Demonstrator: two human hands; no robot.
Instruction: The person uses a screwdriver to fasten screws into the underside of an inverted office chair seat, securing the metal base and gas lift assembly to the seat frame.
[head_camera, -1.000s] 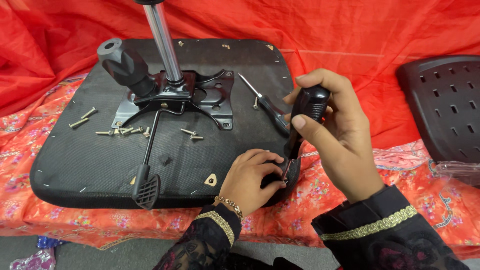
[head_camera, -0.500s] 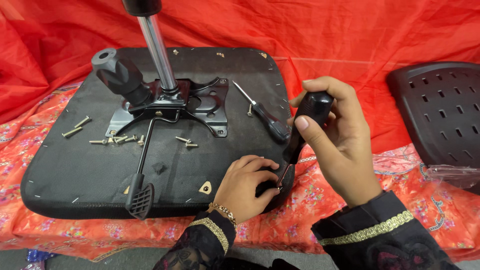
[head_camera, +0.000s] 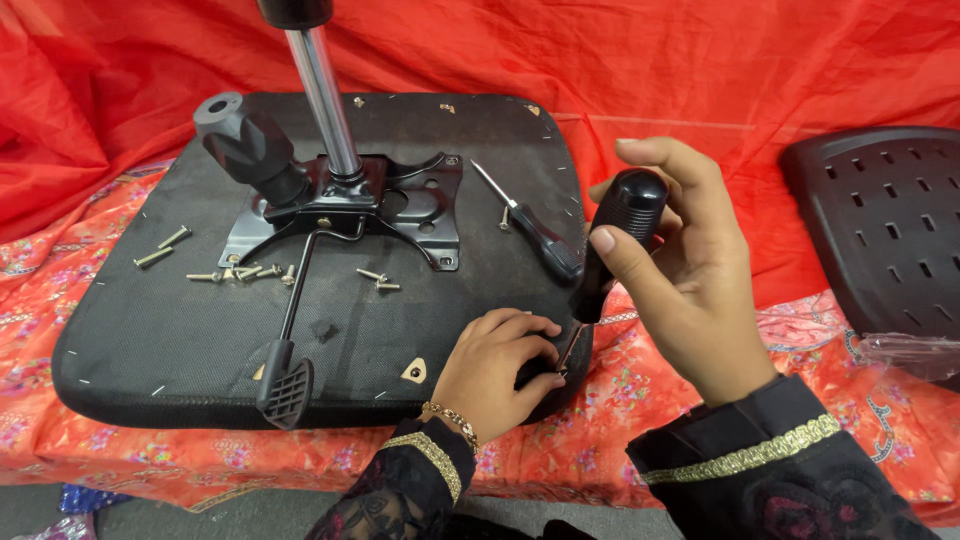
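Fingers of right hand (head_camera: 690, 270) wrap screwdriver (head_camera: 612, 245); left hand (head_camera: 495, 365) steadies its tip.

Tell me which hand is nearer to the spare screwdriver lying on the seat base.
Right. The right hand, gripping another screwdriver's black handle, sits just beside the spare screwdriver. The left hand rests lower, at the seat base's front edge, farther from it.

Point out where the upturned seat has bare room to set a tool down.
Bare patches: the seat base left front, below the loose screws, and between the lever paddle and left hand. Crowded: around the metal plate, spare screwdriver and right hand.
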